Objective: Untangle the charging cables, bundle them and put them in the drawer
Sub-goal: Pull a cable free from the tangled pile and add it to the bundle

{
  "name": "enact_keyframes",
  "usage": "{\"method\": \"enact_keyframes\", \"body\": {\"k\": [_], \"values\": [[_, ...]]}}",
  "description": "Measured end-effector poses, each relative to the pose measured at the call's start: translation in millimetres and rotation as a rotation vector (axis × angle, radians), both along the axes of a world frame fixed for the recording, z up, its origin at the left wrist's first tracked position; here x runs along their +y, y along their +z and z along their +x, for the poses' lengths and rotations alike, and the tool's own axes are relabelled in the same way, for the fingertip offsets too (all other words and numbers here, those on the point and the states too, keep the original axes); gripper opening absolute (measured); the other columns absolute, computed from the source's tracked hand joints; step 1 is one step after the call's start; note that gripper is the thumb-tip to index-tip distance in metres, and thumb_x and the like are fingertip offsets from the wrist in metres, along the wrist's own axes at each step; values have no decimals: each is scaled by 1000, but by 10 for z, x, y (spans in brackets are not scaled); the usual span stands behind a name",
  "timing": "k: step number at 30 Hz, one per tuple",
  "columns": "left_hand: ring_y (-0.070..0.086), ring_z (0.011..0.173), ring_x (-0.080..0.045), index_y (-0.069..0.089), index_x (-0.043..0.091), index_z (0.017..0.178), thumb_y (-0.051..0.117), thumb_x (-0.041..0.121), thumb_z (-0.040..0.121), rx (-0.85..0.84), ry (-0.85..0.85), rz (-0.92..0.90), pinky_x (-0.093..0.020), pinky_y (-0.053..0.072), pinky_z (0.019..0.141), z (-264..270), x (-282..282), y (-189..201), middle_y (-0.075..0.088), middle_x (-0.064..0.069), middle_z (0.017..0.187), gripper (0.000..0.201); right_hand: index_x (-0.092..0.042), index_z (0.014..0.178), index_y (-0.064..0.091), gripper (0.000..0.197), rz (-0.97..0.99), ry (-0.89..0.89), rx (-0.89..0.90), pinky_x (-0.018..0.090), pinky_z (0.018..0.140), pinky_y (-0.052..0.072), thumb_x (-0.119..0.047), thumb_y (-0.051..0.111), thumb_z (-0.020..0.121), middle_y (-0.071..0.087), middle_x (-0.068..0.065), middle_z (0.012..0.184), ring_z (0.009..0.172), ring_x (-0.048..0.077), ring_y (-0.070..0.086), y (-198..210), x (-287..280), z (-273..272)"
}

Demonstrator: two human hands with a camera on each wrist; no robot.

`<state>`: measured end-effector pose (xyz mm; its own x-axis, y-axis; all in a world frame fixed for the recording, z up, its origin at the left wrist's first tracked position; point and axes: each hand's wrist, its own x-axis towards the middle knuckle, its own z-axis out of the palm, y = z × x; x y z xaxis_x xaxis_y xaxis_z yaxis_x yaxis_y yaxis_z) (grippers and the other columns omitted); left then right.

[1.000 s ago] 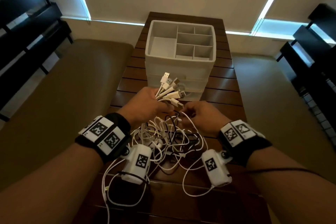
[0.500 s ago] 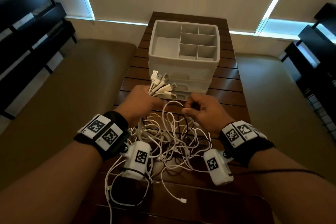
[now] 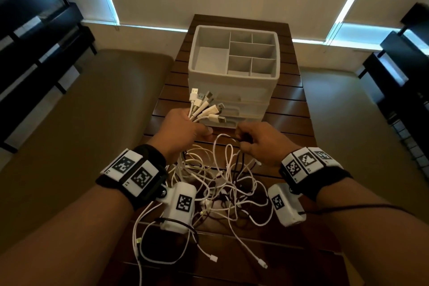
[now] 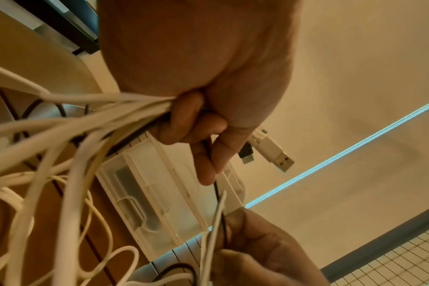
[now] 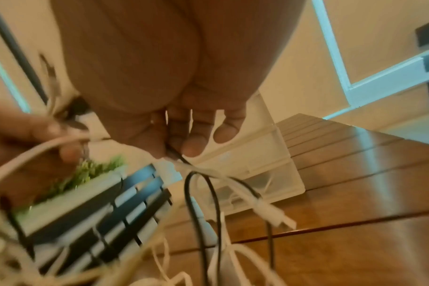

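A tangle of white and black charging cables point(image 3: 222, 183) lies on the wooden table between my wrists. My left hand point(image 3: 185, 130) grips several of them in a fist, their USB plugs point(image 3: 206, 107) fanning out above it toward the drawer unit point(image 3: 232, 109). In the left wrist view my left hand point(image 4: 198, 123) has its fingers curled round the strands, and a white USB plug point(image 4: 274, 151) sticks out past them. My right hand point(image 3: 253, 139) pinches a white and a black cable point(image 5: 179, 156) just right of the fist. The drawers look closed.
The white drawer unit carries an open divided tray point(image 3: 234, 53) on top, at the table's far end. The slatted table point(image 3: 290, 123) is narrow, with tan floor on both sides. Dark shelving point(image 3: 34, 42) stands left and right. Loose cable ends point(image 3: 213, 258) trail toward the near edge.
My left fist with the plug ends rose and shifted left. My right hand lifted out of the tangle, drawing a white and a black strand up with it.
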<state>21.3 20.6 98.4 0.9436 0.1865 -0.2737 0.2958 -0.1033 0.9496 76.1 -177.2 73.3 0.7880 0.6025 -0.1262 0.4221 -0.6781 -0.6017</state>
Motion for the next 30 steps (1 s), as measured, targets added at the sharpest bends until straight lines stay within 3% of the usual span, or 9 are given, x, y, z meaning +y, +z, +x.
{"method": "enact_keyframes", "body": {"k": [4,7,10,12,15,18,23,28,30], "values": [[48,35,3,66,14,81,69,-9,77,11,25,47,-8,34,37,-11,50,8,59,14,46,23,-23,88,64,5,182,-52,86,31,75,53,-17,63,89,67,-2,87,82,15,64,28,-24,14],[51,39,1,67,11,80,69,-10,75,4,27,60,-10,36,37,-8,46,63,65,4,57,21,-25,86,60,5,-88,18,71,41,82,49,-27,60,90,64,-5,85,83,17,61,-25,-53,59],[47,36,1,64,10,72,67,-12,73,-25,64,95,-10,34,36,16,105,105,66,-8,64,23,-28,88,57,4,-277,-51,-32,38,86,47,-26,58,91,59,-9,87,91,18,60,-140,-154,113],[48,37,0,64,9,70,68,-12,72,7,57,169,-12,36,37,21,180,93,65,-8,63,21,-24,93,64,5,-143,-183,-9,30,78,49,-22,62,90,64,-7,89,87,15,63,-155,-231,118],[58,54,-17,68,7,72,74,-5,69,103,7,372,-24,44,50,16,304,-42,65,-9,66,13,-28,81,65,10,157,-313,84,20,65,50,-20,66,88,69,-4,83,72,7,66,-100,-243,103],[62,66,-23,69,7,78,76,10,76,137,-39,586,-25,43,55,9,325,-115,66,-7,73,7,-23,75,66,11,224,-318,67,9,56,45,-23,70,86,69,1,77,63,-2,61,-57,-194,80],[54,68,-21,64,21,78,66,21,85,-66,-52,930,-27,37,62,-22,167,181,50,8,62,7,-20,85,68,8,124,-172,-87,30,71,49,-27,67,88,65,-3,78,76,14,60,-7,-52,67],[54,53,-1,72,20,78,76,22,79,-122,-171,491,-19,42,53,-22,-103,281,65,6,64,5,-18,96,73,11,350,-143,36,36,78,52,-21,65,90,72,1,89,86,21,67,60,150,102],[57,60,-4,72,18,80,75,13,79,-89,-197,365,-21,46,58,-37,-138,178,68,1,71,5,-14,94,71,12,412,-149,68,35,73,52,-17,59,92,72,7,89,81,19,67,97,165,118]]}}
